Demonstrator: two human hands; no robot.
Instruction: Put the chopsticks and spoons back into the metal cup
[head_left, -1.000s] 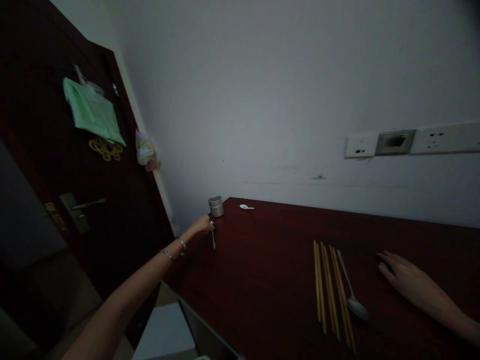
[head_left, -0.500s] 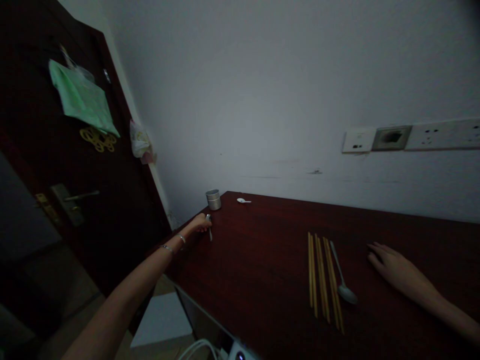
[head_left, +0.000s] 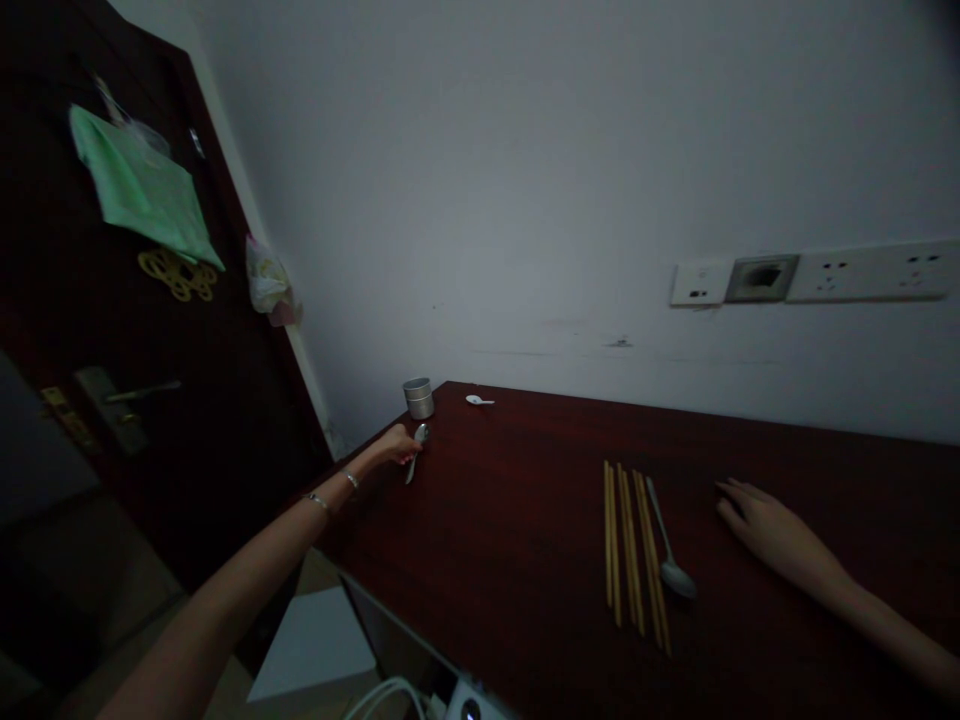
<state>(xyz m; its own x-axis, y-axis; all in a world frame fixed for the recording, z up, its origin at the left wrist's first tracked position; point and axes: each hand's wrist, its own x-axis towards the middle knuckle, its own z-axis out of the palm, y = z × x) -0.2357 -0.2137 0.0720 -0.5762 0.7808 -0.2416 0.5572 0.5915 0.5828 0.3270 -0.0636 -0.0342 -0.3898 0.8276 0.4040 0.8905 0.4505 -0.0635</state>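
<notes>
At the table's far left, my left hand [head_left: 400, 444] is closed on a metal spoon [head_left: 422, 433], whose bowl points toward the wall and whose handle comes out below the fingers. Just beyond it stands a grey metal cup [head_left: 418, 398]. A small white spoon [head_left: 478, 400] lies near the back edge. My right hand [head_left: 765, 517] rests on the table at the right, fingers stretched out, holding nothing. To its left lie a larger metal spoon [head_left: 677, 577] and several wooden chopsticks [head_left: 630, 545] side by side.
The dark red table [head_left: 510, 520] runs along a white wall holding sockets [head_left: 825, 277]. A dark door [head_left: 225, 400] with a green cloth [head_left: 142, 185] stands left. Below the front edge are a white box [head_left: 315, 640] and white cables [head_left: 390, 690].
The spoon in my left hand has turned, its bowl now tipped right and its handle left. The whole view has shifted slightly; my right hand stays flat on the table.
</notes>
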